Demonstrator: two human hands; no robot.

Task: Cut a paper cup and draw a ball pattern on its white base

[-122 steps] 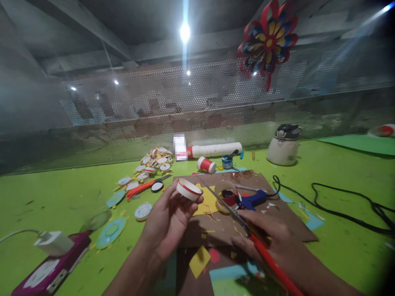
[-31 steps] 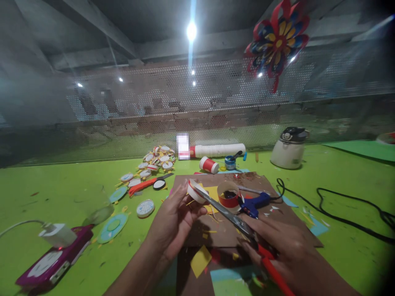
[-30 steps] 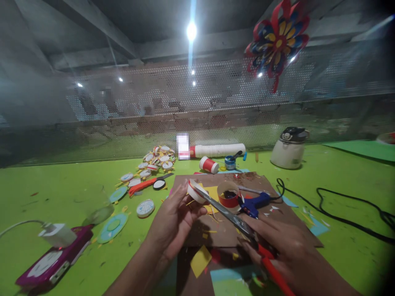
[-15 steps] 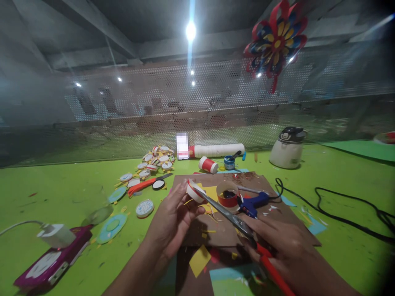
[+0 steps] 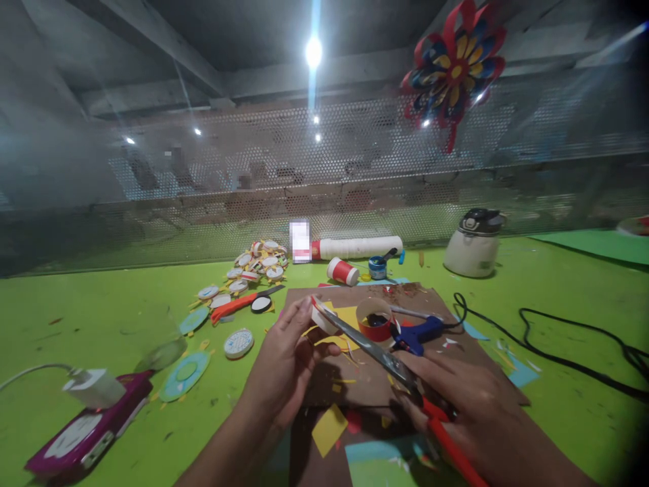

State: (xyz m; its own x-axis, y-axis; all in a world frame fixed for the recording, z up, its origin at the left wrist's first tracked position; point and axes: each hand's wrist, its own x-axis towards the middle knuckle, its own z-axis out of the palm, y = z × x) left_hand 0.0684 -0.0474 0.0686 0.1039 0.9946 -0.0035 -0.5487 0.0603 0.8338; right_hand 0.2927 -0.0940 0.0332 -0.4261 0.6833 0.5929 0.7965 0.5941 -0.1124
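Observation:
My left hand [image 5: 284, 362] pinches a small white paper-cup piece [image 5: 324, 319] with a red edge between thumb and fingers. My right hand [image 5: 474, 399] grips scissors [image 5: 372, 352] with red handles. Their long blades point up and left, and the tips reach the cup piece; whether they bite into the paper is hard to tell. Just beyond the blades stands a red and white paper ring [image 5: 374, 331], beside a blue glue gun [image 5: 420, 335]. Both hands are above a brown cardboard sheet [image 5: 365, 385] strewn with paper scraps.
To the left lie a red-handled utility knife [image 5: 236, 308], a pile of cup-bottom discs [image 5: 261, 260] and a purple power strip [image 5: 76, 433]. Behind are a red-and-white cup [image 5: 343, 272], a stack of white cups [image 5: 359, 247] and a kettle-like container [image 5: 471, 247]. A black cable [image 5: 537, 345] runs right.
My left hand and the cup piece have shifted slightly right, and the piece has turned a little. The scissors stay at it, almost unmoved.

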